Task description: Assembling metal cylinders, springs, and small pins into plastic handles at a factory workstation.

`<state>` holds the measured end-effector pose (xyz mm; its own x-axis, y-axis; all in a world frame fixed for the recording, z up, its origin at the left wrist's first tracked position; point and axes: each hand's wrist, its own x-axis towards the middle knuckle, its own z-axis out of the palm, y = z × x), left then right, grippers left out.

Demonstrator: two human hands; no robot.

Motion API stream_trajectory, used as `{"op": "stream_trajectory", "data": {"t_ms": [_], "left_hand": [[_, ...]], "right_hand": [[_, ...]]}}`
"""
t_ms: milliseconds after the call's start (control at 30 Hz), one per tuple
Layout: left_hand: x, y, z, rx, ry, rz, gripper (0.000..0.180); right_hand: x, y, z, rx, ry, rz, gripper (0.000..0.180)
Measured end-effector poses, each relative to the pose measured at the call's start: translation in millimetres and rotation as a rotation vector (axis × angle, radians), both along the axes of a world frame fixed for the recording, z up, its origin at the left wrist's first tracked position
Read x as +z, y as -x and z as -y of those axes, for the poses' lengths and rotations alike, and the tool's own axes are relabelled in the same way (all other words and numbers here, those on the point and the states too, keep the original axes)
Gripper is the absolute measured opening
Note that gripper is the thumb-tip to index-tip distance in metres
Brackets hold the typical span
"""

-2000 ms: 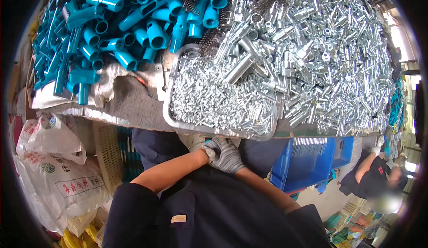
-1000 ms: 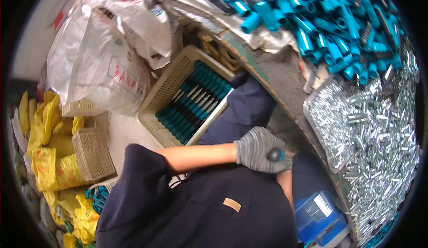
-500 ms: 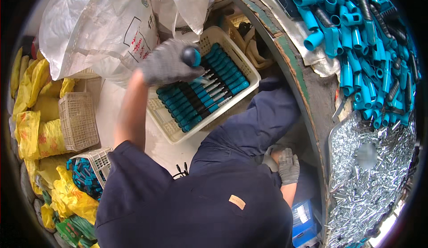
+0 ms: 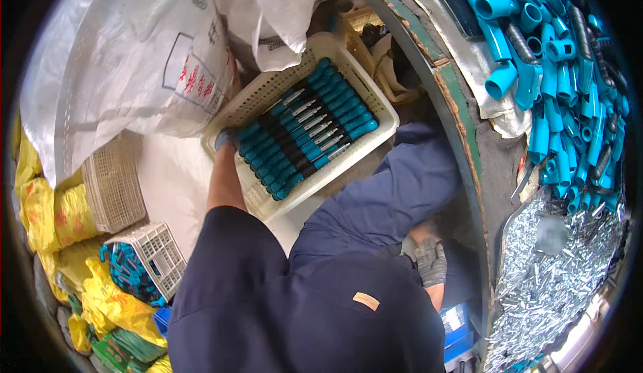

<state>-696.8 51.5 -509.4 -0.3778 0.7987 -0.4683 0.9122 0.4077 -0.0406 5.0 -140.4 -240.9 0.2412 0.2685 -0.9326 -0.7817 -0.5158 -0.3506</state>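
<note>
A cream plastic crate stands on the floor before me, holding rows of teal-and-black handled tools with silvery metal shafts, laid side by side. My left hand, in a grey glove, reaches down at the crate's left side, beside the end of the tool rows. Its fingers are hidden, so what it grips, if anything, does not show. My right hand, also gloved in grey, rests by a bare ankle near my bent leg, fingers stretched out and holding nothing.
White plastic sacks rise behind the crate's left. An upright basket, a tipped basket of teal parts and yellow bags sit left. A curved bench edge runs along the right, bearing teal tubes and small metal pieces.
My left hand has moved down from above the crate to its left side. The round-ended dark and teal handle it held no longer shows in it. My right hand stays by the ankle.
</note>
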Motion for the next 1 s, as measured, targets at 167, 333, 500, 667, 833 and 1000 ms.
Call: {"op": "stream_trajectory", "data": {"t_ms": [167,333,500,667,833,1000], "left_hand": [[20.9,-28.8,6.3,0.131,0.224,0.018,0.040],[119.4,-136.9,-59.0,-0.163,0.411,0.227,0.067],[218.8,-225.6,-94.9,-0.427,0.506,0.895,0.058],[406.1,-417.2,-83.3,-0.518,0.458,1.652,0.035],[480.5,-510.7,-53.5,-0.802,0.385,1.682,0.030],[506.1,-596.2,-35.1,-0.980,0.070,1.482,0.029]], "right_hand": [[32.2,16.6,-18.4,0.383,-0.165,0.121,0.046],[140.0,15.5,-59.2,0.854,-0.378,0.186,0.036],[240.6,-24.9,-67.3,0.778,-0.321,0.912,0.027],[242.2,-79.1,-94.7,0.663,0.349,1.851,0.051],[246.2,-93.9,-137.9,0.603,0.488,1.686,0.056],[252.0,-103.3,-133.1,0.545,0.321,1.648,0.039]]}}
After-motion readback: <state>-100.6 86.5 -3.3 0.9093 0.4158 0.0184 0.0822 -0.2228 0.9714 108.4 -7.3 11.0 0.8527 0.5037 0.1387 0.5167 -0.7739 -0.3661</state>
